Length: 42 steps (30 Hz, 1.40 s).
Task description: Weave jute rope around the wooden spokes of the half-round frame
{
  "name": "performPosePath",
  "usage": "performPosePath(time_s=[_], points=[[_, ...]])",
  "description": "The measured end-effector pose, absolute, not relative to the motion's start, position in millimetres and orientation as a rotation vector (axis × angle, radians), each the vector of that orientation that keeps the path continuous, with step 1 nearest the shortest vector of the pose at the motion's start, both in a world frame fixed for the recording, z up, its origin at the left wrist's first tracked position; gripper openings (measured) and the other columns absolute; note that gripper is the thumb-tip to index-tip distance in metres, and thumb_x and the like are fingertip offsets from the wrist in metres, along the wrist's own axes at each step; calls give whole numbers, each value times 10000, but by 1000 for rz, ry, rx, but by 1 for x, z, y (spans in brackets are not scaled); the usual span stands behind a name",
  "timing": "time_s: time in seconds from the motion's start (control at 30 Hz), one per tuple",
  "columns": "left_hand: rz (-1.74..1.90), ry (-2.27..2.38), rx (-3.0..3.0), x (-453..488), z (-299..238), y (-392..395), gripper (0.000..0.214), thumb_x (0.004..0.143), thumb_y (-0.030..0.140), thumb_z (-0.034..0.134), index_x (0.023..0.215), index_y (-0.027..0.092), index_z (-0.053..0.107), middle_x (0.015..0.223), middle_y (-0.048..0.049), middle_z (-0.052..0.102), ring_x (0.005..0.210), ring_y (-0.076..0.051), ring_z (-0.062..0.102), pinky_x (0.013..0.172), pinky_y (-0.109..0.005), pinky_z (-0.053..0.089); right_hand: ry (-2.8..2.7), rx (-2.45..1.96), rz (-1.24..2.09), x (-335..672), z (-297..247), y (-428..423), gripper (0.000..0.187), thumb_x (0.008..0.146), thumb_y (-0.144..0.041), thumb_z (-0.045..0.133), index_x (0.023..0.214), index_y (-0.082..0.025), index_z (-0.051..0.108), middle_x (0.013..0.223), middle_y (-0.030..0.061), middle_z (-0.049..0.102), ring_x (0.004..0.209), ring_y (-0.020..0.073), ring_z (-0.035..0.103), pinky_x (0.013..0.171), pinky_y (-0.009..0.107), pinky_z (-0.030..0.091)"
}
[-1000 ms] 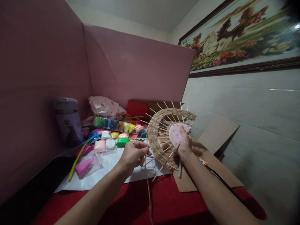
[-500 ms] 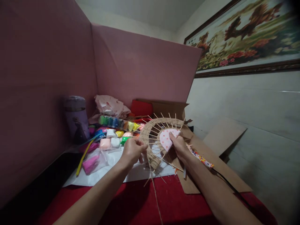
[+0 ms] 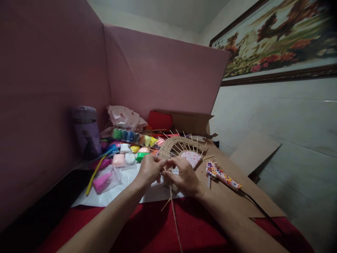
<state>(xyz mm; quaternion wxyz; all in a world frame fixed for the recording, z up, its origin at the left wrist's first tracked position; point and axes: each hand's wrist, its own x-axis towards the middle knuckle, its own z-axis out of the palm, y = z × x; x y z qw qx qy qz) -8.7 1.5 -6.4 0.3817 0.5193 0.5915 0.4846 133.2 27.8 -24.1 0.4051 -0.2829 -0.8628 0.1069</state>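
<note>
A fan-shaped piece of woven twine on thin sticks [image 3: 168, 147] lies in front of me. Its centre is a white half-round with pink dots [image 3: 191, 158]. At its lower left part my left hand [image 3: 150, 169] is closed, thumb and finger pinched on the twine. My right hand [image 3: 183, 175] meets it there, its fingertips closed in a pinch at the same spot and covering part of the weave. A loose length of twine [image 3: 174, 218] runs down from beneath the hands towards me. Exactly how the fingertips hold the strand is hidden.
Bags of coloured clay [image 3: 125, 159] and a purple cup [image 3: 86, 131] stand to the left. A flower-patterned glue gun [image 3: 222, 175] with a black cord rests on cardboard [image 3: 237, 200] at right. White paper [image 3: 92, 196] lies over the red cloth [image 3: 147, 225]. Pink panels [image 3: 163, 73] rise behind.
My right hand has let go of the dotted half-round and moved left to meet my left hand at the weave. The glue gun now shows fully. The fan has tilted lower.
</note>
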Motion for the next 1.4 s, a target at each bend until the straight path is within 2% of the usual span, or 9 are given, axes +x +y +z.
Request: performPosePath(time_s=[0.2,0.4,0.47,0.67,0.9,1.2,1.4], points=[[1261,1590,1485,-11,-6,3,269,753,279,494,519,148,506,432,7,551,245,-61,383,283,-184,225,-2061,-732,669,133,-26,30,148,820,-262,524,771,-184,640,696,8,630,630,125,544,598,236,408],[1238,1595,1628,-11,-8,4,306,758,320,483,511,148,539,422,5,534,298,-67,387,347,-196,245,-1942,-712,937,132,-29,32,142,789,-282,553,826,-167,627,726,12,646,638,119,577,582,227,443],[1259,1638,1707,-11,-7,4,318,768,307,476,498,152,542,433,-5,539,356,-81,425,395,-204,272,-1890,-711,1000,130,-29,32,124,780,-270,552,784,-166,619,683,3,638,610,114,575,578,227,447],[1339,1818,1911,-13,0,-2,89,704,179,560,667,171,640,642,-37,640,611,-146,560,559,-237,348,-1826,-770,954,132,-26,34,135,758,-273,575,704,-155,611,571,-18,581,523,99,514,520,214,409],[1047,1991,2190,-3,3,-14,171,778,232,509,723,200,668,763,-64,680,719,-195,594,592,-268,332,-1877,-757,846,135,-28,34,137,782,-265,557,700,-165,602,629,-5,599,588,115,543,567,223,424],[922,1976,2353,-2,1,-13,245,819,190,420,753,174,655,780,-81,681,729,-195,602,608,-274,344,-2033,-712,554,139,-28,33,129,792,-160,496,791,-173,624,683,14,612,637,131,540,598,236,410],[1026,1842,2309,-3,1,-11,204,736,128,456,639,145,635,618,-53,633,584,-141,539,556,-249,328,-2064,-624,493,140,-27,35,126,771,-121,496,780,-176,610,709,18,601,667,136,530,626,250,407]])
